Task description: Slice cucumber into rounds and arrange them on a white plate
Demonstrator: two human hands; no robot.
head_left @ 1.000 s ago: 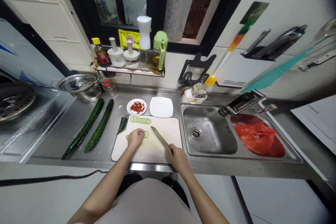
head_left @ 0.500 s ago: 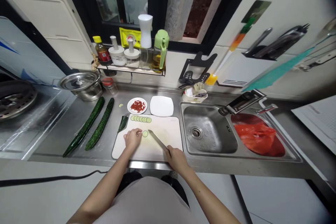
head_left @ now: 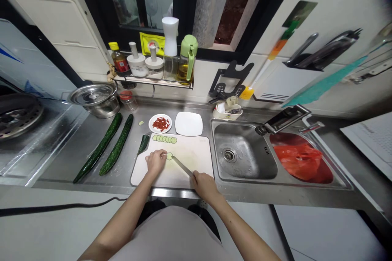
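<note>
On the white cutting board (head_left: 199, 155) lies a round cucumber slice (head_left: 169, 156). The closed fingertips of my left hand (head_left: 156, 161) hold its left edge. My right hand (head_left: 204, 185) is wrapped round the handle of a knife (head_left: 183, 166), whose tip meets the slice from the right. A row of overlapping cucumber slices (head_left: 164, 139) lies along the board's upper left. Beside that row, a cut dark green cucumber piece (head_left: 143, 144) rests at the board's left edge.
Two whole cucumbers (head_left: 99, 147) lie on the steel counter at left. Behind the board stand a plate of chopped red bits (head_left: 160, 123) and a white square plate (head_left: 188, 124). A sink (head_left: 245, 151) is at right, and a lidded pot (head_left: 94, 98) stands back left.
The knife has moved slightly left and down, its tip now at the slice. My left hand and the slice have shifted a little to the right.
</note>
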